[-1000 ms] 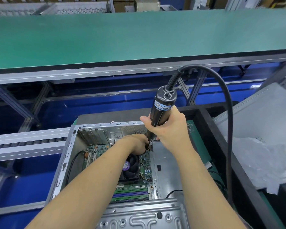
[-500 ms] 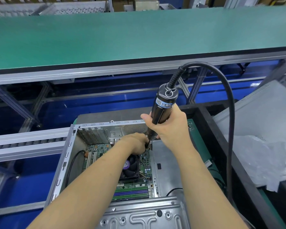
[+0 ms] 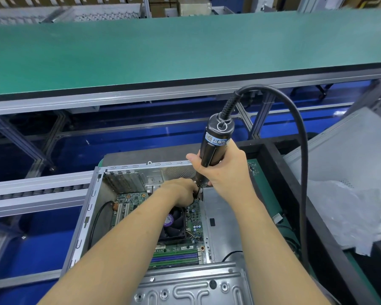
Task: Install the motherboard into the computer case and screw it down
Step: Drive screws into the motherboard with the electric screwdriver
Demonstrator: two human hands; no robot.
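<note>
An open metal computer case point(image 3: 90, 208) lies in front of me with a green motherboard point(image 3: 194, 219) inside it. A black fan point(image 3: 174, 225) with a purple label sits on the board. My right hand point(image 3: 224, 172) grips a black electric screwdriver point(image 3: 213, 142) held nearly upright, its bit pointing down at the board's far right corner. My left hand point(image 3: 180, 191) reaches into the case and its fingers pinch around the bit's tip. The screw itself is hidden by my fingers.
A thick black cable point(image 3: 295, 133) arcs from the screwdriver's top down the right side. A green conveyor belt point(image 3: 185, 47) runs across the back. At the right lie a grey metal panel point(image 3: 350, 155) and crumpled plastic wrap point(image 3: 350, 214). A black frame point(image 3: 295, 194) borders the case.
Both hands stay at the board's far right corner with the screwdriver. Only the view has shifted slightly.
</note>
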